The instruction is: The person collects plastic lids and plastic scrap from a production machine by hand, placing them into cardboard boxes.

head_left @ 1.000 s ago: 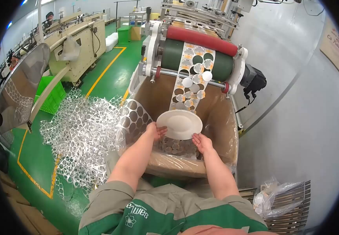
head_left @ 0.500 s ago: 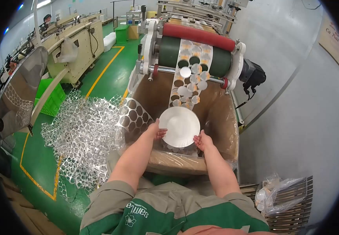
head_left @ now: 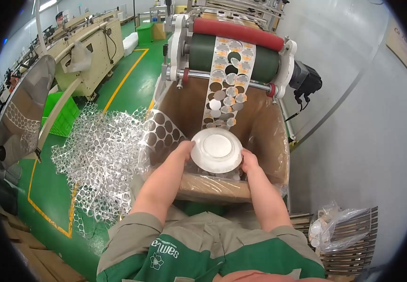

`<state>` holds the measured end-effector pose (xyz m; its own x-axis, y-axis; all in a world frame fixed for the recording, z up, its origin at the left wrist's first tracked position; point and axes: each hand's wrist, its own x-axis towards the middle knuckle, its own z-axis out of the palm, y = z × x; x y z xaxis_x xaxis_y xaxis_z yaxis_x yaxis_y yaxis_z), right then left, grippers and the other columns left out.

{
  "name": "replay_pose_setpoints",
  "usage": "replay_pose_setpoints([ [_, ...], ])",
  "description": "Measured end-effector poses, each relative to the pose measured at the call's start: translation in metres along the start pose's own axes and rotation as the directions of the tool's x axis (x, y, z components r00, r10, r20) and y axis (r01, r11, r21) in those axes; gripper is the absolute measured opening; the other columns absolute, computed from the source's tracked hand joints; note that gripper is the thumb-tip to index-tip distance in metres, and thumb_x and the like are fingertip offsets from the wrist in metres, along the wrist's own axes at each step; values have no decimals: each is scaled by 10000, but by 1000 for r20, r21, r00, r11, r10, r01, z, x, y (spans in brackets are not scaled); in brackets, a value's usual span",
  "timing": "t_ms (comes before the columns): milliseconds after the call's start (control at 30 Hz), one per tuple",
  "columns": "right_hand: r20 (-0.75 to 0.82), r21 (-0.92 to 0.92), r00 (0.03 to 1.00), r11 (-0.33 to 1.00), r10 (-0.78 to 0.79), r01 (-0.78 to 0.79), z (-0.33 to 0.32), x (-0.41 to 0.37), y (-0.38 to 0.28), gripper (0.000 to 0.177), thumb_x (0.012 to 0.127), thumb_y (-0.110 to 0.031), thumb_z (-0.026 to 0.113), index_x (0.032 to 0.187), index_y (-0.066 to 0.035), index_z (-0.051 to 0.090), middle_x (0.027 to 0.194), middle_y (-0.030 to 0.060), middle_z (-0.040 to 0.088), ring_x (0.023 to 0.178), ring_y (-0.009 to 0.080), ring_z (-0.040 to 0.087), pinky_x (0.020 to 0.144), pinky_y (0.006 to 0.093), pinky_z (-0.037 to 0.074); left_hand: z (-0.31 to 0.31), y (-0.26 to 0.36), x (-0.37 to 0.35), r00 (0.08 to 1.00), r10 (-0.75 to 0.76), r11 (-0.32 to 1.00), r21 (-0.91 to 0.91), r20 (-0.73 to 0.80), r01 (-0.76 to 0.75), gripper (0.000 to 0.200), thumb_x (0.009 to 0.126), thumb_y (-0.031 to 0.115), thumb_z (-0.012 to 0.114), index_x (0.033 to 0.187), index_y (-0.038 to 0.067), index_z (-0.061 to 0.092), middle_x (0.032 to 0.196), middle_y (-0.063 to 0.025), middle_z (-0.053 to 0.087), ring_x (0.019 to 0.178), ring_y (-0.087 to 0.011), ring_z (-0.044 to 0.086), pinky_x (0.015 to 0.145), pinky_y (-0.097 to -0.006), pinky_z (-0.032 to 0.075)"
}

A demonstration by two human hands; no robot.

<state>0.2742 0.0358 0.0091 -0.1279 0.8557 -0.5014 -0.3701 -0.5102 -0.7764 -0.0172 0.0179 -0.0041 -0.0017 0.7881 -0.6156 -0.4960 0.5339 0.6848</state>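
Floor (head_left: 133, 80): green, with yellow lines; it carries the machines and the box.
Roller machine (head_left: 260, 66): stands at the far edge of the box, with a red roller above a dark green one.
Cardboard box (head_left: 215, 188): open-topped and lined with clear plastic. Its near edge is just in front of the person's knees and its far edge is under the rollers.
Punched foil web (head_left: 100, 160): a silvery heap full of round holes, on the floor beside the box's left edge. One sheet of it hangs over the left rim.
Printed strip (head_left: 227, 66): runs down over the green roller and hangs into the far middle of the box; some of its round places are already punched out.
Clear bag (head_left: 335, 230): lies on a slatted surface, well apart from the box at its right.
White dish (head_left: 216, 149): round and shallow, held in the air above the near middle of the box, just below the strip's lower end, its face turned up toward the camera.
Left hand (head_left: 182, 151): its grip is closed on the dish's left rim, with the thumb on top and the fingers hidden underneath.
Right hand (head_left: 249, 161): its grip is closed on the dish's right rim, with the fingers mostly hidden behind the dish.
Round discs (head_left: 215, 104): small silvery lids, loose at the strip's lower end, just above the dish.
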Motion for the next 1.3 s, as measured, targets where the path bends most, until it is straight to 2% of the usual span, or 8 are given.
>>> replay_pose_setpoints([
  [667,-71,-207,997,977,32,-46,3,1,4,271,850,-97,508,1115,-90,564,887,5,619,699,123,564,558,290,439,-15,-8,25,998,47,998,53,-46,-45,386,924,198,410,1186,-85,420,1205,-193,497,1071,-292,522,922,-413,401],
  [800,-38,-196,995,977,-91,81,19,-26,-9,293,838,-44,489,1102,-130,584,854,-30,609,675,84,530,522,225,421,-5,4,9,990,113,993,-48,86,-109,603,881,465,454,1314,61,344,1324,-134,400,1221,-283,363,992,-450,293],
  [900,-56,-177,983,971,-173,160,11,-12,-6,293,835,-13,471,1079,-114,599,855,-22,605,675,76,517,538,218,445,37,35,-76,991,-27,999,-20,-134,25,718,842,585,421,1347,94,280,1377,-111,322,1248,-307,319,1011,-510,243],
  [967,-42,-135,984,977,-171,164,11,-11,-8,267,834,9,445,1026,-75,610,898,10,606,717,106,552,603,252,486,28,31,-69,998,-39,997,-75,-51,35,707,858,572,396,1357,89,264,1338,-128,370,1207,-305,378,970,-493,318],
  [1033,-61,17,969,970,-240,242,14,-13,-10,249,830,24,424,990,-38,604,929,50,603,804,148,581,683,273,500,1,11,-10,939,63,956,-290,339,40,648,887,502,409,1381,127,223,1289,-151,416,1118,-307,465,880,-465,413],
  [1067,-31,30,971,971,-236,237,14,-14,-11,221,853,-7,430,1023,-10,571,971,86,598,902,185,582,754,292,488,-3,5,6,969,72,943,-333,238,11,518,919,282,432,1376,124,245,1245,-153,458,1024,-280,530,804,-429,462],
  [1200,-64,28,973,974,-222,224,23,-25,-13,234,869,-43,455,1087,5,525,988,101,597,923,189,574,795,302,474,12,7,-19,948,264,958,-66,-176,-279,447,824,-4,365,1270,10,399,1161,-158,531,995,-243,553,795,-412,471],
  [1300,-116,58,971,975,-207,215,18,-15,-7,263,877,-73,480,1125,15,493,1010,104,596,918,194,578,805,316,469,-1,7,-5,975,215,976,-42,51,-213,413,879,29,369,1292,28,377,1198,-157,506,1049,-254,528,867,-395,448],
])
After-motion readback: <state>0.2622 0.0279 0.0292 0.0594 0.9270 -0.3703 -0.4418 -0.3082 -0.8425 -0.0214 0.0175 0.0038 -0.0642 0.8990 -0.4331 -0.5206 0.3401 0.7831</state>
